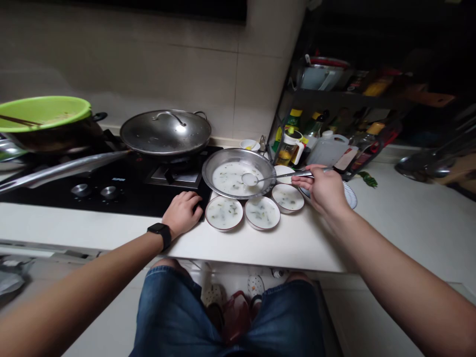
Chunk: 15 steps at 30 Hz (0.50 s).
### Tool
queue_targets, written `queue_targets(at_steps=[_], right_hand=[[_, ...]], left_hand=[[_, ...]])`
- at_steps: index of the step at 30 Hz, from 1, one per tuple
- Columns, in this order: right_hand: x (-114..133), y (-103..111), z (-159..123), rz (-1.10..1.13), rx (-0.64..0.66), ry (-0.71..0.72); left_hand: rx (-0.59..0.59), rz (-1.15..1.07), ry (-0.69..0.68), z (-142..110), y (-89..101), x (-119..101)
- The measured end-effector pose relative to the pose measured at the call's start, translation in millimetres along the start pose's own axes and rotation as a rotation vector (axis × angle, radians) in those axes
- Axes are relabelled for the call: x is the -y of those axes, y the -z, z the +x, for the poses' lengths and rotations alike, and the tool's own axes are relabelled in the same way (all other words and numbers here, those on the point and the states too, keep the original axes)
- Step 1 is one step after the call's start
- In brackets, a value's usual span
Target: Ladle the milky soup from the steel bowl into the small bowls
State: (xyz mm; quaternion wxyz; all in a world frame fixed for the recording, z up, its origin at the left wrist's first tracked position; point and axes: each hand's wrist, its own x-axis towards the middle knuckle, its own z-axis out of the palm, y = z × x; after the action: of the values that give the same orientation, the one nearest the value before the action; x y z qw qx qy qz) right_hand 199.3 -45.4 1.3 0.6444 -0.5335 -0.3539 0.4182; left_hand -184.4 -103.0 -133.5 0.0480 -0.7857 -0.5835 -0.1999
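The right hand (323, 192) was clenched around the handle of a metal spoon (282, 175), and the spoon's bowl sat in milky soup flecked with green (230, 178), close inside the right rim of a wide steel basin (232, 152). The left hand (182, 213), with a black wristwatch (159, 234), was released and held nothing. It rested palm down with its fingers loosely curled, at the front edge of a black hob (111, 203) and just beside the basin.

Three small white bowls holding the same soup lined the basin's front edge: (224, 213), (262, 213) and (287, 197). Only a narrow gap separated them from the rim, and the nearest two stood close to the front edge of the white counter (260, 248). A fourth white dish (284, 173) showed behind the spoon handle, partly hidden by the basin. Under the right hand's wrist side lay the edge of a striped plate (350, 195).

Past the basin's far rim stood a small white cup (250, 144), a plastic jug (329, 152) and a measuring jug (288, 148). To the left, a steel wok lid (165, 133) covered a pan on the hob, and a green basin (44, 113) sat on a dark pot.
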Motion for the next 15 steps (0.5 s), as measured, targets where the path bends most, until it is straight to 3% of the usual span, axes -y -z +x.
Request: queue_targets(at_steps=[8,12,15], right_hand=[[27,64,3,-0.014,-0.049,0.119],[24,95,0,-0.091,-0.097,0.207],[15,113,-11,-0.250,-0.022,0.322]], left_hand=[[-0.004,0.018,-0.013,0,-1.3,2],[-0.009,0.016,-0.024,0,-2.8,4],[-0.016,0.020,-0.026,0,-3.8,5]])
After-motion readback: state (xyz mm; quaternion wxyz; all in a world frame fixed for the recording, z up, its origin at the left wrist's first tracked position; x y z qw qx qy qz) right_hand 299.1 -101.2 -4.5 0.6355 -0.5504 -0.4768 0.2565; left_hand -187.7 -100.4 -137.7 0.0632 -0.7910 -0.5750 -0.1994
